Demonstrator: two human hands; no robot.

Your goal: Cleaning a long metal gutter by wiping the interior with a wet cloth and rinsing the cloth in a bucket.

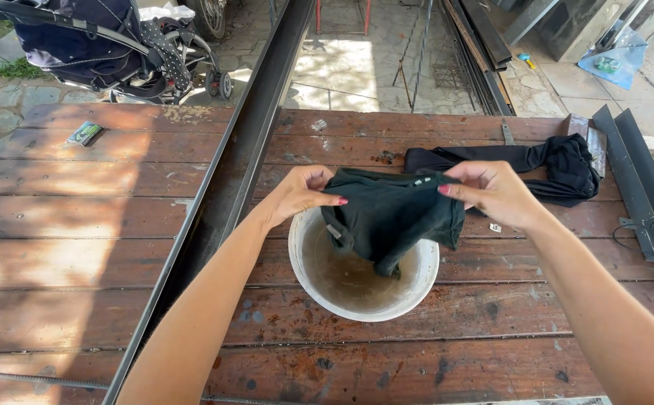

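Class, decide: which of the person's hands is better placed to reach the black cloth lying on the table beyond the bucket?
Probably the right hand. It holds the dark green garment right beside the black cloth; the left hand is across the white bucket.

Two bare hands were in view, the left hand (300, 193) and the right hand (492, 191); one white bucket (308, 281) stood on one wooden table (79, 247); two dark garments were counted, one dark green cloth (390, 214) over the bucket and one black cloth (552, 161) on the planks; one long metal beam (244, 150) crossed the table; one stroller (109, 45) and one small green packet (85, 133) completed the tally.
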